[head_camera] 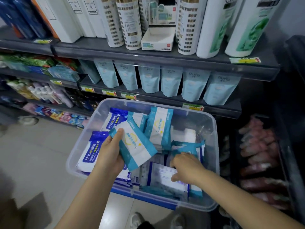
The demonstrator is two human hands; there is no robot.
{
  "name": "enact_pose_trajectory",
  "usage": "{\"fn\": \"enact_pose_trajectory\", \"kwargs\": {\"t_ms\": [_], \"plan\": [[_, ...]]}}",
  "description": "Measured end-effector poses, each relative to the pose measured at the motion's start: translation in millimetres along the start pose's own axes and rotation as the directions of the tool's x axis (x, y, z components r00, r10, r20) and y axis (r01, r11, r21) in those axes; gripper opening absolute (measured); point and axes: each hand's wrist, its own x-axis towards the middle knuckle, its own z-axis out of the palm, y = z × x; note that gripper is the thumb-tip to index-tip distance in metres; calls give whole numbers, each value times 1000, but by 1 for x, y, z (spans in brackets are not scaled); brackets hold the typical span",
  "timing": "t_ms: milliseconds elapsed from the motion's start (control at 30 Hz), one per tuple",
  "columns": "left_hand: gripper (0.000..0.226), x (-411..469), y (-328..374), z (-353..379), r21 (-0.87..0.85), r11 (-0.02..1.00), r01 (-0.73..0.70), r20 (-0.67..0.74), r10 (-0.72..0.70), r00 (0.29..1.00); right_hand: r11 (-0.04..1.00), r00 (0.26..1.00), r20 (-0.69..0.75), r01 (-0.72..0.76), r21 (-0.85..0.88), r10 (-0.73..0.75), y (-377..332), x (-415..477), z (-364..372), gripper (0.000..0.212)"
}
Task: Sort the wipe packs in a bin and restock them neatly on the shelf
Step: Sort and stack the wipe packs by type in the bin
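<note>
Two hands inside clear bin (215, 141). Left hand (109, 153) at 9 o'clock, gripping teal-and-white wipe pack (137, 147) above blue alcohol packs (90, 153). Right hand (187, 166) at 4 o'clock, down among packs; grasp impossible to tell. Shelf (165, 97) at 12 o'clock.

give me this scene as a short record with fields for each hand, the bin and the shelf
left hand: holds a teal and white wipe pack over the bin
right hand: down among the packs in the bin; blurred, so its hold is unclear
bin: clear plastic, with blue alcohol wipe packs on its left side and teal packs elsewhere
shelf: row of upright light blue pouches behind the bin
</note>
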Motion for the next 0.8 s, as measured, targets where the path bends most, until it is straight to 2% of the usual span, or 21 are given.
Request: {"fn": "enact_pose_trajectory", "kwargs": {"t_ms": [67,133,233,300,400,533,600,667,733,767,800], "plan": [[19,-2,0,0,22,1000,5,-11,-5,1000,996,1000,-21,10,85,-9,5,-1,0,31],[19,-2,1,0,45,999,15,-26,-14,1000,983,991,-132,-1,184,26,10,-2,-3,34],[15,-1,2,2,37,999,22,-13,-21,1000,989,943,-304,-104,109,133,20,1,-13,38],[16,2,2,2,41,998,42,14,-42,999,975,942,-258,-195,105,216,23,3,-19,37],[21,3,5,3,102,994,39,103,-50,993,939,933,-173,-280,197,315,27,2,-25,32],[29,3,10,5,155,988,27,212,-60,975,899,894,-252,-277,339,370,35,-11,-47,14],[28,4,10,8,144,989,39,256,-75,964,877,840,-348,-270,398,416,38,-26,-67,8],[25,5,9,13,109,992,69,278,-97,956,856,741,-504,-185,482,444,39,-42,-88,12],[20,6,6,18,68,992,110,297,-125,947,837,594,-685,35,546,422,27,-56,-104,14],[18,7,4,21,55,990,129,303,-140,943,845,526,-768,158,511,366,17,-60,-108,14],[18,7,3,24,46,988,149,311,-156,938,860,491,-827,259,439,275,6,-61,-109,17]]}}
